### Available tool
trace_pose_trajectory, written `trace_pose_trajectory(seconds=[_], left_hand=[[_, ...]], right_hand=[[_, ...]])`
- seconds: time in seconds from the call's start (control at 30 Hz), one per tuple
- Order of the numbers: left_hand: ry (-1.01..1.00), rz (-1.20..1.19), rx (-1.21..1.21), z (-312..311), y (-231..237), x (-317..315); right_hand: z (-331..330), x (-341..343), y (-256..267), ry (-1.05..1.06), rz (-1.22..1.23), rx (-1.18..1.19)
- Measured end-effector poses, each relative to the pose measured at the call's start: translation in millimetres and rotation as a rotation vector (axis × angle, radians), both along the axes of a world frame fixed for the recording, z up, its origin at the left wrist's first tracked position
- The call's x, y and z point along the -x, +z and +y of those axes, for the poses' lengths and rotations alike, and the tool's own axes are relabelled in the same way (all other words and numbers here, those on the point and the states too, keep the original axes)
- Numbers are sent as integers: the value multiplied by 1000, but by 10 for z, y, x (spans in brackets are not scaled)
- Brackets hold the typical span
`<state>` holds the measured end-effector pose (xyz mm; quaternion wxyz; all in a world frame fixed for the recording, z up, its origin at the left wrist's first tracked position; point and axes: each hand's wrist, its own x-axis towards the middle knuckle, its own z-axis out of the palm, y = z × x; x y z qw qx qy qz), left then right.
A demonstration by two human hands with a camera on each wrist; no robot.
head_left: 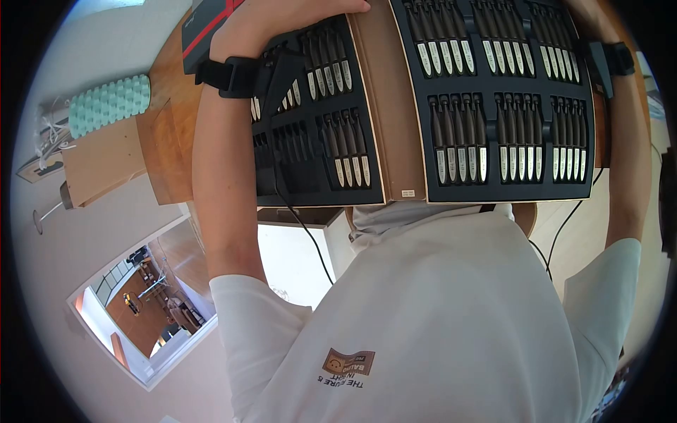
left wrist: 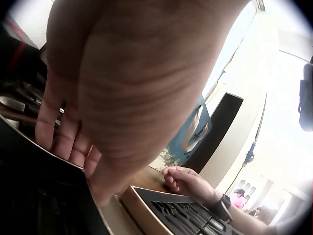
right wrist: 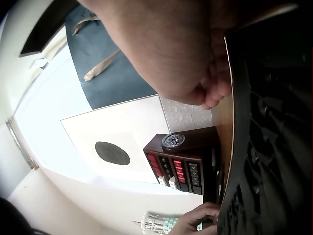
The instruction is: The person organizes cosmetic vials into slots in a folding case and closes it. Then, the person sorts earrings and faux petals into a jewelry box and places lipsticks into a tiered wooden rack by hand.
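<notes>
A large hinged case [head_left: 398, 106] lies open like a book, its dark trays holding rows of slim dark tools [head_left: 458, 134] with pale pointed ends. Several slots [head_left: 293, 144] in the left tray hold no tool. My left hand [head_left: 289, 21] is at the left half's far edge; in the left wrist view its fingers [left wrist: 63, 139] reach behind that edge, with the thumb on the near side. My right hand [left wrist: 188, 183] is beside the outer far edge of the right half, its fingers [right wrist: 217, 93] loosely curled right at the rim.
A brown box with red-lit buttons [right wrist: 178, 161] stands beyond the case. A black box with a red stripe [head_left: 204, 32] lies at the far left, a green bumpy mat [head_left: 109, 106] further left. Camera cables [head_left: 303, 236] hang past the case's near edge.
</notes>
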<state>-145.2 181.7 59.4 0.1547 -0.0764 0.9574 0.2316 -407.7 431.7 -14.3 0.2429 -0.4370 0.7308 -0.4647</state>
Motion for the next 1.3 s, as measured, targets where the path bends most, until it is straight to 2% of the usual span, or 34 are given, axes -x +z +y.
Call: trace_pose_trajectory(seconds=[0.1, 0.17, 0.2, 0.27, 0.3, 0.37, 0.4, 0.5, 0.57, 0.63, 0.67, 0.73, 0.83, 0.97, 1.1, 1.17, 1.23, 1.3], left_hand=[[1, 77, 52, -10, -9, 12], [31, 299, 51, -16, 39, -25], [30, 299, 50, -31, 83, -64], [342, 296, -161, 12, 263, -178], [345, 294, -157, -7, 292, -239], [405, 458, -393, -58, 335, -399], [458, 493, -394, -55, 335, -516], [418, 510, -426, -203, 253, -886], [462, 447, -415, 38, 266, -1098], [502, 296, -514, 263, 205, -1299], [502, 294, -518, 315, 159, -1403], [604, 198, -638, 380, 68, -1601], [697, 196, -716, 459, -3, -1756], [676, 265, -787, 429, 20, -1872], [698, 279, -728, 404, 60, -1908], [637, 122, -734, 466, -14, -1898], [624, 84, -713, 528, -105, -1882], [514, 125, -345, 622, -124, -1858]], right_hand=[[-15, -15, 30, -15, 0, -14], [-7, -15, 29, -26, -11, -25], [-9, -7, 21, -22, -12, -19], [-8, 0, 12, -16, -16, -12], [-1, 9, 11, -13, -24, -13], [-14, 13, 8, 0, -36, -1], [-7, 9, 11, -10, -26, -8], [-15, -36, 49, -26, -3, -28], [-21, -42, 55, -38, 13, -44], [-15, -36, 42, -10, -17, -22], [2, -63, 36, -11, -17, -26], [12, -144, 31, -17, 53, 49], [-26, -94, -3, -111, 10, -22], [-39, -76, -23, -85, -17, 7], [-31, -185, 15, -102, 30, 36], [-53, -155, 12, -110, 60, 20], [-51, -85, -15, -110, 31, -9], [-20, -137, -8, -91, 31, 21]])
